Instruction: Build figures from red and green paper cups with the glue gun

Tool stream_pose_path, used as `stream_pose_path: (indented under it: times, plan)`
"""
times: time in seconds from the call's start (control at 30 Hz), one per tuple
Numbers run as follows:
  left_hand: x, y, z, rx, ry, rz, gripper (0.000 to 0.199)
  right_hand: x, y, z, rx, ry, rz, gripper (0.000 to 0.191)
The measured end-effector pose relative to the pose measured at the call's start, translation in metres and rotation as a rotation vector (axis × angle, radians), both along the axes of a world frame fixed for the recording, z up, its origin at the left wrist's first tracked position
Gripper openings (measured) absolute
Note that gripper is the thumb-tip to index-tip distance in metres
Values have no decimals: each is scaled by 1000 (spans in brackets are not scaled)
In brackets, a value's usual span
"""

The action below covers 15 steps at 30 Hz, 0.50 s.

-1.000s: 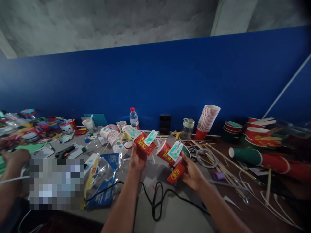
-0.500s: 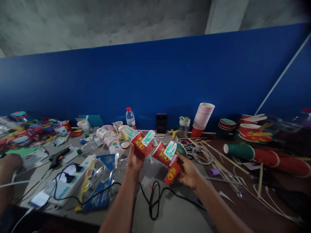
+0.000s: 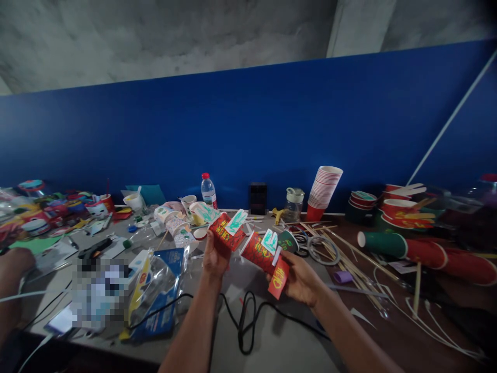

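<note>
Paper cup, yellow-lettered red [image 3: 224,233], is gripped by my curled left hand [image 3: 215,258]; my curled right hand [image 3: 301,277] grips a matching red cup [image 3: 255,252], both above the grey table [image 3: 272,342]. Wooden sticks [image 3: 419,216] project from red paper bowls [image 3: 396,207].

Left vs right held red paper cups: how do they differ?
- The left red paper cup appears higher in frame than the right red paper cup.
- A red paper piece with yellow marks hangs by the right cup; none shows by the left cup.
Shared: yellow markings, green-scribbled white paper.
</note>
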<state>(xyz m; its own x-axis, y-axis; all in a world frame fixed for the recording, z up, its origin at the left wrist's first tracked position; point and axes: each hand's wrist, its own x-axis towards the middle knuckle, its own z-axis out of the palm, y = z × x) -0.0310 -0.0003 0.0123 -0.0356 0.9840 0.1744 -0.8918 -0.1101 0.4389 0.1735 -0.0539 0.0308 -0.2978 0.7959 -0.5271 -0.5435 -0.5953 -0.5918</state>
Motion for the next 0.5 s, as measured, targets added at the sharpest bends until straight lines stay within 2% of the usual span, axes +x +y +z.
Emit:
stream_pose_path:
  times: [0.27,0.5]
  plan:
    - [0,-1,2,-38,-4,17,45,-5,-2,4,24,-93,-85,26]
    - [1,-1,1,-64,21,60,43,-4,-5,4,81,-60,-76,25]
